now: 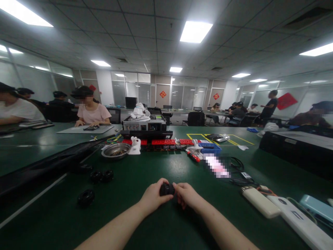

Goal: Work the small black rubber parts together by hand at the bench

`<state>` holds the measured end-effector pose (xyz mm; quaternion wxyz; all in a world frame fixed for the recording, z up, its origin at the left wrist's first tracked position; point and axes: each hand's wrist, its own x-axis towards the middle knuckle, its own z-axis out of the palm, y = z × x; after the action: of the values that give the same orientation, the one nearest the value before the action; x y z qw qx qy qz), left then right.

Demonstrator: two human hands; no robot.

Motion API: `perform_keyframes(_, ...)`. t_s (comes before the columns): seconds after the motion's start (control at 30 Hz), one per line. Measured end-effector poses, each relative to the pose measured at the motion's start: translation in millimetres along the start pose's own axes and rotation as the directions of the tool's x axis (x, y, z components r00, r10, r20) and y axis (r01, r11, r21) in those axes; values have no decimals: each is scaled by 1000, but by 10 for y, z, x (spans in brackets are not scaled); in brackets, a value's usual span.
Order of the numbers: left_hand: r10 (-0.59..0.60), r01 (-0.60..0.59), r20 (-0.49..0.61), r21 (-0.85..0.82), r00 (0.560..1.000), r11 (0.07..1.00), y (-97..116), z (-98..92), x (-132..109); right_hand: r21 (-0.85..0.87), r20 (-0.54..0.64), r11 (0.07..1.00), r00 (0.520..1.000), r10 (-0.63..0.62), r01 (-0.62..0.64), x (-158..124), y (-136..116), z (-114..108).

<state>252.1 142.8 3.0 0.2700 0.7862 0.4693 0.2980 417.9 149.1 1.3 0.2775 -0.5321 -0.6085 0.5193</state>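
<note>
My left hand (154, 195) is closed around a small black round part (167, 189), thumb below and fingers above it. The part looks like a caster wheel, though its exact kind is hard to make out. My right hand (186, 195) pinches the right end of the same part, with its fingers curled. Both hands are just above the green table (166, 222). Similar black wheel-like parts lie to the left: one nearer me (86, 198) and a pair (102, 176) behind it.
A metal bowl (116, 151) of small pieces stands beyond the hands, beside a red strip (162, 142) and an opened computer case (144, 125). A red screwdriver (193, 156) and blue tray (210, 148) sit to the right. Power banks (260, 201) and cables lie at right.
</note>
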Motion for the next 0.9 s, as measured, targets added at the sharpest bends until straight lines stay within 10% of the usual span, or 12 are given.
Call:
perform_keyframes(0.37, -58, 55, -3, -277, 998, 959, -73, 8, 48, -3, -20, 939, 939, -343, 343, -78, -97, -43)
perform_keyframes(0.7, 48, -47, 12, -113, 999, 993, -55, 18, 29, -65, -34, 998, 999, 19, -21, -31, -48, 5)
perform_keyframes(0.9, 40, -36, 20, -142, 999, 989, -57, 14, 20, -74, -16, 995, 997, -74, 72, -44, -59, -1)
